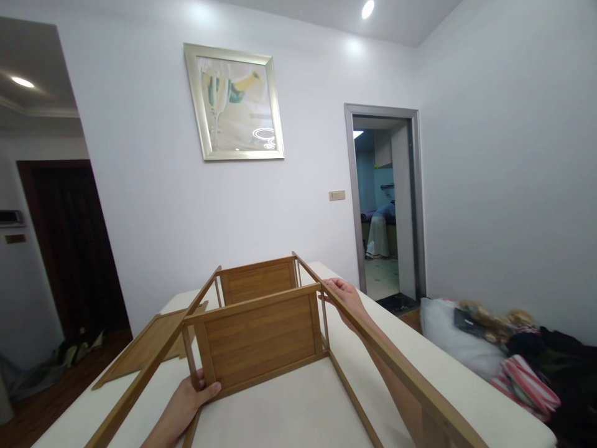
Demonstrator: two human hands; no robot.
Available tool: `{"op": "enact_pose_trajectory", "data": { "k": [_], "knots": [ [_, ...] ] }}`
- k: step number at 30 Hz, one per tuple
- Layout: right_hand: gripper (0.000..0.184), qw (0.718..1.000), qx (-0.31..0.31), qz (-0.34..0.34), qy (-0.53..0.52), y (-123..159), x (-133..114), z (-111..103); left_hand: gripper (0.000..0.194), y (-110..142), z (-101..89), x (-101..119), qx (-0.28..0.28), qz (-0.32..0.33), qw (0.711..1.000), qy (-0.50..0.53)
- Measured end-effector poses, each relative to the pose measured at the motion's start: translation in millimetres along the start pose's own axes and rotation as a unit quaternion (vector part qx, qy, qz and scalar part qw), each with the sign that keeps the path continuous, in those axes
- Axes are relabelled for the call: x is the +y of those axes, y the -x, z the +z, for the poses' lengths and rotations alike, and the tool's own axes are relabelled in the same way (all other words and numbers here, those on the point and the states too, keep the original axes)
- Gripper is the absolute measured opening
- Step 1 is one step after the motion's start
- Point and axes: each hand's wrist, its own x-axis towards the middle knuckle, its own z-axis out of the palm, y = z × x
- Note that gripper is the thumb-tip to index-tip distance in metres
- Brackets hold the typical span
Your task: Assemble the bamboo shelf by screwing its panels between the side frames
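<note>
A brown wooden shelf frame (pixel 261 342) lies on its side on a white table (pixel 466 386), with long rails running toward me and two panels standing crosswise between them. My left hand (pixel 198 393) is closed round the lower left corner of the nearer panel, its thumb on the front face and its other fingers partly hidden behind. At the upper right corner of that panel, my right hand (pixel 344 294) grips the right rail from outside, fingertips at the joint. The rail covers part of my right forearm. A loose wooden panel (pixel 144 345) lies flat under the left rail.
A pile of clothes and bags (pixel 504 348) sits right of the table. Behind are a white wall with a framed picture (pixel 240 102) and a grey-framed doorway (pixel 385 205). A dark door (pixel 74 242) stands at far left, with items on the floor beside it.
</note>
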Motion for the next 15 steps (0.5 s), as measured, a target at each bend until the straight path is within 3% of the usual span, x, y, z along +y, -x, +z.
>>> {"op": "enact_pose_trajectory", "data": {
  "k": [15],
  "knots": [
    [0.035,0.995,0.017,-0.028,0.095,-4.1,4.8,-6.0,0.051,2.3,2.5,3.9,-0.001,-0.006,1.000,0.008]
  ]
}}
